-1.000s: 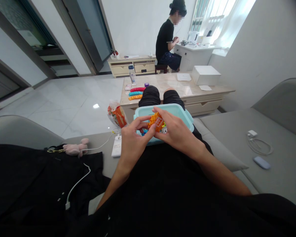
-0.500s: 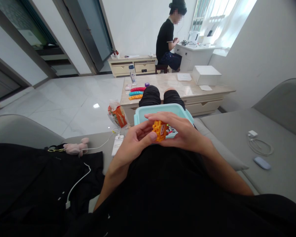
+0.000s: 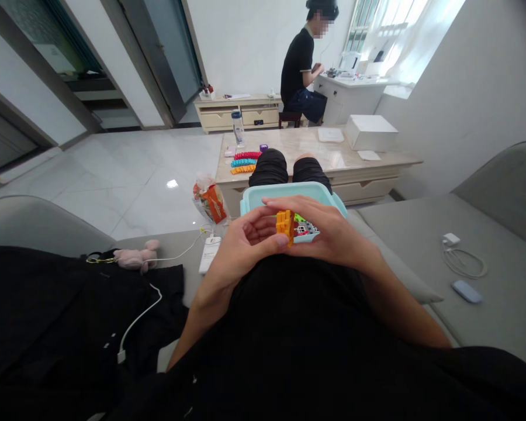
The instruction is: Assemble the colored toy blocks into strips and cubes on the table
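Observation:
Over my lap, my left hand and my right hand both grip a small orange piece built of toy bricks. The left thumb presses its lower edge, while the other left fingers curl behind it. My right fingers arch over the top, and the right thumb side lies under it. Beneath the hands a light teal tray rests on my thighs. Loose red, white, grey and green toy pieces lie inside it, partly hidden by the right hand.
Ahead, a marble-topped table bears red, blue and orange brick strips, a water bottle and a white box. A snack bag is left of it. Another person sits at a far desk. A power bank lies left.
The orange piece has been turned between my fingers; its printed side face no longer shows. Both hands keep hold of it. The view has shifted slightly.

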`<action>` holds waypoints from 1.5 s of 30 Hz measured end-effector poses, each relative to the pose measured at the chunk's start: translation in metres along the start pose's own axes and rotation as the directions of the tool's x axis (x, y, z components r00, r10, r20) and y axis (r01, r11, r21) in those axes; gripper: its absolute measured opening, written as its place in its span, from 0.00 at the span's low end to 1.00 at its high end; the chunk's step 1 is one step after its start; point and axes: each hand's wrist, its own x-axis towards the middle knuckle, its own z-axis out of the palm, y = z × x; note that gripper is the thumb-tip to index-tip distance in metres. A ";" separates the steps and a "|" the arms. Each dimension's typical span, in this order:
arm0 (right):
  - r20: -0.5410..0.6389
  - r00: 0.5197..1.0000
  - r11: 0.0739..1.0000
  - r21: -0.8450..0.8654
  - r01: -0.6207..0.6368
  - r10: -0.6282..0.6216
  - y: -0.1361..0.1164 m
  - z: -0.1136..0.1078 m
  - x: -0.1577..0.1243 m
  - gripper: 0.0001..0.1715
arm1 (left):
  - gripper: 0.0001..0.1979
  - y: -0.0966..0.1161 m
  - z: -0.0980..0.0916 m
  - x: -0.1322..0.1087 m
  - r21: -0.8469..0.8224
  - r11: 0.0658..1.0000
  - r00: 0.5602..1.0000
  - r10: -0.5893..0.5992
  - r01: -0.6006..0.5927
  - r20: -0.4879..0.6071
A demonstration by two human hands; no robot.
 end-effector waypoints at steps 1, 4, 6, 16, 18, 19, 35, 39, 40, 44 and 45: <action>-0.005 1.000 1.000 -0.009 0.022 -0.022 0.001 0.000 0.000 0.36 | 0.33 0.000 0.001 0.000 0.002 1.000 1.000 0.013 -0.013 -0.007; 0.002 0.998 0.998 -0.029 0.063 -0.063 0.003 0.001 0.000 0.35 | 0.30 0.000 0.003 0.000 0.014 1.000 1.000 0.008 -0.008 0.006; 0.010 0.997 0.997 -0.037 0.073 -0.072 0.003 0.001 0.000 0.35 | 0.27 0.000 0.003 0.000 0.022 1.000 1.000 -0.006 0.006 0.020; -0.068 0.991 0.991 -0.079 0.110 -0.116 0.006 0.005 0.001 0.34 | 0.28 -0.001 0.005 0.001 0.067 0.998 0.999 0.004 -0.001 -0.045; -0.073 0.990 0.990 -0.082 0.112 -0.118 0.006 0.005 0.000 0.34 | 0.28 -0.002 0.004 0.001 0.057 0.998 1.000 0.014 -0.012 -0.028; -0.071 0.991 0.990 -0.086 0.111 -0.117 0.006 0.005 0.000 0.34 | 0.29 -0.002 0.004 0.001 0.053 0.998 1.000 0.018 -0.017 -0.024; -0.122 0.973 0.979 -0.071 0.189 -0.197 0.008 0.011 0.000 0.31 | 0.28 0.001 0.007 -0.001 0.018 1.000 1.000 0.018 -0.018 0.008; -0.111 0.977 0.981 -0.094 0.172 -0.182 0.008 0.012 0.000 0.31 | 0.26 0.002 0.007 -0.001 0.026 1.000 1.000 -0.007 0.007 0.008; -0.110 0.977 0.980 -0.099 0.172 -0.183 0.007 0.012 0.000 0.30 | 0.26 0.003 0.007 -0.001 0.032 0.999 1.000 -0.010 0.010 -0.002; -0.105 0.973 0.975 -0.113 0.192 -0.204 0.007 0.012 0.000 0.31 | 0.26 0.004 0.008 -0.002 0.061 0.998 1.000 -0.009 0.011 -0.028; -0.101 0.974 0.975 -0.115 0.192 -0.204 0.007 0.012 0.000 0.32 | 0.26 0.004 0.008 -0.002 0.070 0.998 1.000 -0.007 0.009 -0.030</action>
